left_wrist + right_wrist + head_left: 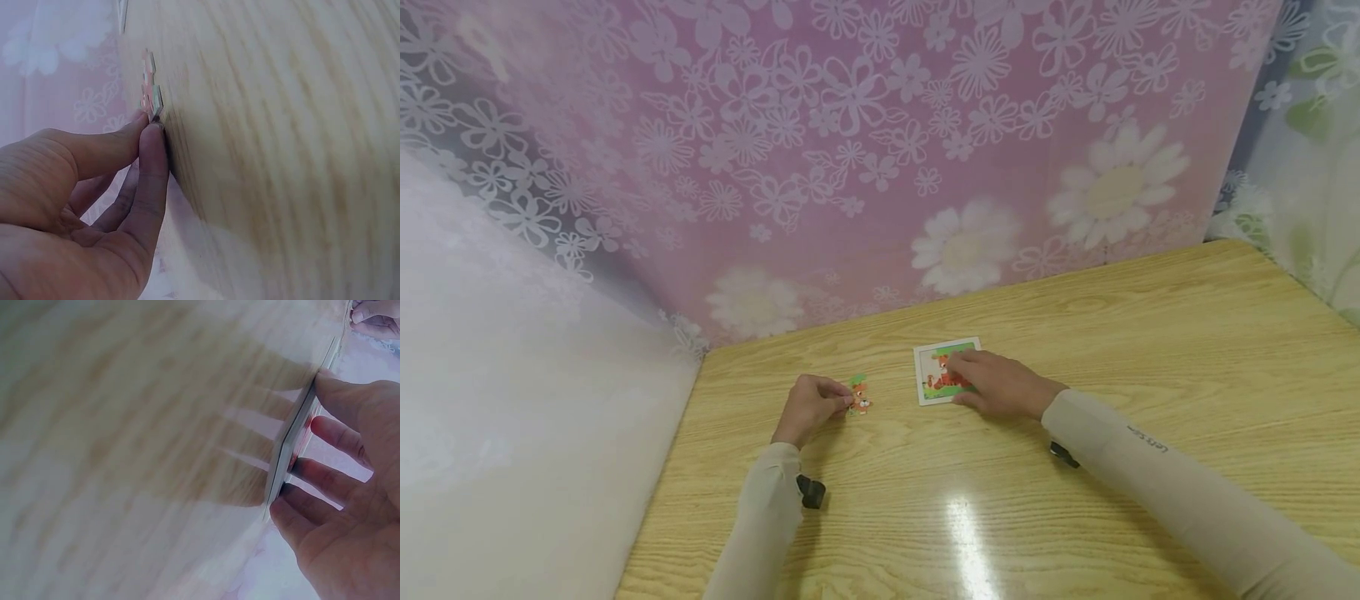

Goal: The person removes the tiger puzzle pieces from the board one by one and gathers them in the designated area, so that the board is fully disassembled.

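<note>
My left hand (811,408) is at the left of the wooden table, its thumb and forefinger pinching the edge of a jigsaw piece (152,112). Right beside those fingertips lies a small group of orange, green and white jigsaw pieces (860,392). To the right is a square jigsaw board (928,392) with a white border and an orange-and-green animal picture. My right hand (1003,385) holds this board, covering its right part. In the right wrist view, the thumb is at one edge, the little finger at the other, and the middle fingers touch the picture.
The wooden table (887,517) meets a pink flower-printed curtain (850,208) behind and a pale sheet (535,400) on the left. Black wrist devices (810,492) sit under both sleeves. A bright reflection marks the table's front.
</note>
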`<state>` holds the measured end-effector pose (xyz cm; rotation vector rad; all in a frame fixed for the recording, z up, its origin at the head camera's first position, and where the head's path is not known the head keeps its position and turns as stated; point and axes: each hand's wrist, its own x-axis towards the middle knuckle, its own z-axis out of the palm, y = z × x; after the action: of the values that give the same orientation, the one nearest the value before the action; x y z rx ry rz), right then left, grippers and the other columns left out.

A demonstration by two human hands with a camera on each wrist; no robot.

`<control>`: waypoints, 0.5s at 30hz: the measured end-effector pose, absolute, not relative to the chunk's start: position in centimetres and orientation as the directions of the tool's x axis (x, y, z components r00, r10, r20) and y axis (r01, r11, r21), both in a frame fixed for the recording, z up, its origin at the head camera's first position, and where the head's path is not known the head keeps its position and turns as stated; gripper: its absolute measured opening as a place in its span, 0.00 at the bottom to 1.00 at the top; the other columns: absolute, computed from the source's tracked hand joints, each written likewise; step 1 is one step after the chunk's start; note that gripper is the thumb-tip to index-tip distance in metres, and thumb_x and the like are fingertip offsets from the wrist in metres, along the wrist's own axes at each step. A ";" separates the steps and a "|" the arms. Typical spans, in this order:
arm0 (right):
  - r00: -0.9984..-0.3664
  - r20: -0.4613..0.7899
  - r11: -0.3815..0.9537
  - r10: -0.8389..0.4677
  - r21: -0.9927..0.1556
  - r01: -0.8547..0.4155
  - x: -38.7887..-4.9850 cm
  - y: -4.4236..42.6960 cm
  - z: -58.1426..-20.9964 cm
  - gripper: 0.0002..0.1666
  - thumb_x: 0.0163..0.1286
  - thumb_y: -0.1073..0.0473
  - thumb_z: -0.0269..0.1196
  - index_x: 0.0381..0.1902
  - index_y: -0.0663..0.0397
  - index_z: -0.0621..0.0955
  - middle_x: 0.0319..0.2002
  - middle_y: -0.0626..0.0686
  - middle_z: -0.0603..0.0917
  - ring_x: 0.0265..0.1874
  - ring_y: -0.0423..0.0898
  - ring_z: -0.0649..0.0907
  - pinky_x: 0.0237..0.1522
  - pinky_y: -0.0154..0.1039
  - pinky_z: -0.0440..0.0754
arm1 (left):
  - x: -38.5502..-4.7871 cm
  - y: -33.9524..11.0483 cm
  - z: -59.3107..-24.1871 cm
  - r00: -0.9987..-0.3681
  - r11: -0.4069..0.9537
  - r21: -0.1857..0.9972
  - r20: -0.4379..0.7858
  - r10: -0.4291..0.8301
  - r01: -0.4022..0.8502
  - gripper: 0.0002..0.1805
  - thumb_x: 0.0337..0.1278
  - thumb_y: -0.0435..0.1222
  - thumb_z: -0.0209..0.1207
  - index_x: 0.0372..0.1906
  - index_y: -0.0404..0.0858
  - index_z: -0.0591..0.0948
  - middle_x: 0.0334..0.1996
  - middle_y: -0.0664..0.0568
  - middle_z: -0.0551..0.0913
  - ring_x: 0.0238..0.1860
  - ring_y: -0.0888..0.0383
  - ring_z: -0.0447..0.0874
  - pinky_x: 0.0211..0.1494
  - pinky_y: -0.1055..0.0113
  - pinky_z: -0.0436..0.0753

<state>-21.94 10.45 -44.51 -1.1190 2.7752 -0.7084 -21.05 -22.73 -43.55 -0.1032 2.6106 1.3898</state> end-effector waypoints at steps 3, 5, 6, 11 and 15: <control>-0.732 0.110 0.629 -0.673 -0.435 -0.644 -21.9 10.5 -44.5 0.14 0.70 0.55 0.69 0.43 0.52 0.74 0.44 0.50 0.78 0.37 0.44 0.79 0.35 0.39 0.78 | -20.9 -22.6 -43.4 -0.982 0.575 0.805 -0.190 0.019 -0.144 0.02 0.61 0.27 0.67 0.37 0.31 0.88 0.35 0.46 0.88 0.35 0.52 0.88 0.41 0.61 0.87; -0.729 0.113 0.628 -0.675 -0.431 -0.648 -21.9 10.5 -44.5 0.14 0.70 0.55 0.69 0.43 0.52 0.75 0.44 0.50 0.78 0.37 0.44 0.78 0.35 0.39 0.78 | -20.9 -22.5 -43.3 -0.985 0.596 0.792 -0.174 0.019 -0.129 0.02 0.61 0.28 0.68 0.37 0.31 0.88 0.34 0.46 0.88 0.34 0.52 0.88 0.41 0.61 0.87; -0.728 0.115 0.627 -0.675 -0.431 -0.649 -21.9 10.5 -44.5 0.14 0.71 0.55 0.69 0.43 0.52 0.75 0.44 0.50 0.78 0.37 0.44 0.78 0.36 0.39 0.78 | -20.9 -22.4 -43.2 -0.987 0.614 0.781 -0.160 0.022 -0.113 0.03 0.61 0.28 0.68 0.37 0.32 0.89 0.34 0.46 0.88 0.34 0.51 0.88 0.40 0.60 0.87; -0.722 0.131 0.616 -0.680 -0.432 -0.659 -22.1 10.6 -44.7 0.13 0.71 0.55 0.69 0.42 0.52 0.75 0.43 0.49 0.78 0.36 0.43 0.76 0.36 0.39 0.77 | -21.3 -21.1 -42.5 -0.993 0.662 0.749 -0.102 0.059 -0.037 0.05 0.61 0.32 0.70 0.39 0.33 0.89 0.34 0.47 0.88 0.35 0.52 0.87 0.43 0.57 0.86; -0.717 0.139 0.612 -0.683 -0.427 -0.666 -22.2 10.6 -44.9 0.13 0.71 0.54 0.69 0.42 0.51 0.76 0.42 0.48 0.77 0.36 0.43 0.75 0.36 0.39 0.77 | -21.6 -19.4 -41.8 -0.991 0.674 0.739 -0.073 0.115 0.024 0.07 0.62 0.32 0.69 0.42 0.33 0.89 0.35 0.48 0.88 0.35 0.53 0.86 0.43 0.57 0.86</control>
<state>-22.20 10.61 -44.86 -1.1660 2.7865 -0.7132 -21.64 -19.39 -41.82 0.1161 2.7693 1.2196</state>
